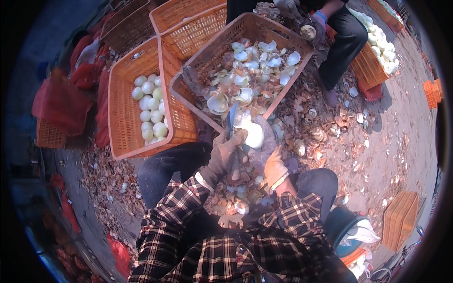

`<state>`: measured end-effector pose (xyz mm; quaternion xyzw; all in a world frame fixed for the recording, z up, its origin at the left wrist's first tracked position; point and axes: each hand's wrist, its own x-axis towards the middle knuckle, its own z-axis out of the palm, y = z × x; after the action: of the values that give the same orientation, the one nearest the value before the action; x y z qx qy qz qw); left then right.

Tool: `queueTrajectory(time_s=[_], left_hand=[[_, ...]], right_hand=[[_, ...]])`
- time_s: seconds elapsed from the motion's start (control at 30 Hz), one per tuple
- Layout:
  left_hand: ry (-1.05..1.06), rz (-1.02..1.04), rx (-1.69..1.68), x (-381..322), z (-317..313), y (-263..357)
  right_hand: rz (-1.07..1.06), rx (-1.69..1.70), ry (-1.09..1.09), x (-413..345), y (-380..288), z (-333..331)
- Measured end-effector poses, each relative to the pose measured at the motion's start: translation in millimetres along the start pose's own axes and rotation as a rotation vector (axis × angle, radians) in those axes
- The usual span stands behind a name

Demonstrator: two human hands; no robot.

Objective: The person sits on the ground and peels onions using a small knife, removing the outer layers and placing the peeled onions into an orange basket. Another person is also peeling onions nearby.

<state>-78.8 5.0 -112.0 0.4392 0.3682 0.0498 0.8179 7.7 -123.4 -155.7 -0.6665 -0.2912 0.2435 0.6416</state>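
My left hand (225, 150), in a soiled work glove, grips a knife whose blade (232, 115) points away from me. Its thumb side is against a peeled white onion (254, 136). From the right, my right hand (261, 155) holds that onion, in a greyish-purple glove with a tan cuff. A pale piece of onion layer (242, 119) shows just beyond the onion, close to the blade; whether it is still attached I cannot tell. Both hands are over the near corner of an orange plastic crate (281, 95) holding onion skins and peelings (244, 74).
At left stands an orange crate (122, 102) with peeled onions (153, 106). Across from me, a person's gloved hand (319, 30) holds an onion (308, 32). Another crate (370, 67) at right is heaped with peeled onions. Skins (311, 123) litter the ground; a teal bucket (339, 230) stands lower right.
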Motion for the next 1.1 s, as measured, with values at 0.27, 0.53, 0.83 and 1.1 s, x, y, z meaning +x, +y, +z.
queueTrajectory(time_s=[0.27, 0.53, 0.83, 1.1], left_hand=[[0.089, 0.216, 0.359, 14, -3, -29], [0.224, 0.277, 0.378, 39, -22, -43], [0.166, 0.184, 0.389, 15, -4, -8], [0.19, 0.18, 0.136, 16, 3, 19]], right_hand=[[-0.058, -1.849, -0.622, -26, 109, 4], [-0.178, -1.595, -0.389, -42, 82, -17], [0.365, 1.091, 0.332, 2, -24, -26], [0.459, 1.366, 0.368, 8, -21, -47]])
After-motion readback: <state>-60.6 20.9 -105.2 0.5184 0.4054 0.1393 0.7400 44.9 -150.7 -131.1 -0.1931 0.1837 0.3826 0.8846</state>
